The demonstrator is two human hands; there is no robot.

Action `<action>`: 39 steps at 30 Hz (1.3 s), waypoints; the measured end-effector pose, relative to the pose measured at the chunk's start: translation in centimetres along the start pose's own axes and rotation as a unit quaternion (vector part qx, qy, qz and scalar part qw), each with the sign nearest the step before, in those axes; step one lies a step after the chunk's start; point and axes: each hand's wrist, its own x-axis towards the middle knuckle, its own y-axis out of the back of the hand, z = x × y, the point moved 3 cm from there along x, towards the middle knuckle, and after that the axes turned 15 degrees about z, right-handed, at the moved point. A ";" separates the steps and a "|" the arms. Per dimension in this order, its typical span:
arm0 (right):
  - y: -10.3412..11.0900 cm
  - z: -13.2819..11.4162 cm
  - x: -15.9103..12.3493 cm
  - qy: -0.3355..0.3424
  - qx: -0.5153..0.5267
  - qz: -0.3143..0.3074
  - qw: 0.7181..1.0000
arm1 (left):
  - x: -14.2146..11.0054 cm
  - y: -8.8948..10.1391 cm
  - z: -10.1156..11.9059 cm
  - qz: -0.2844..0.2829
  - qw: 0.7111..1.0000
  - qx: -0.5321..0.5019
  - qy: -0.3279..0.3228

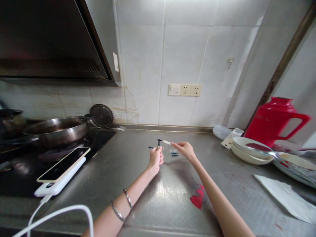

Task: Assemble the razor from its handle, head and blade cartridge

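My left hand [156,157] is closed around the handle of what looks like a small razor [159,141], its dark head pointing up and away from me. Just right of that head, my right hand [185,149] pinches a short white stick [167,142] whose tip points left at the razor; I cannot tell whether they touch. Behind and between the hands, a small clear case [174,152] with dark pieces in it lies on the steel counter [138,191]. A short dark piece [150,147] shows beside my left hand.
At left, a steel pan [59,130] sits on the stove, with a phone [64,164] on a white power bank [59,177] and its cable nearby. Right are a red thermos jug [274,121], stacked bowls [251,158] and a white napkin [283,196]. A red patch [198,197] marks the counter.
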 end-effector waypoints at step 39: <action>0.8 -1.4 -1.0 0.031 0.069 0.080 0.994 | -1.7 -1.1 -1.8 0.008 0.999 0.044 0.008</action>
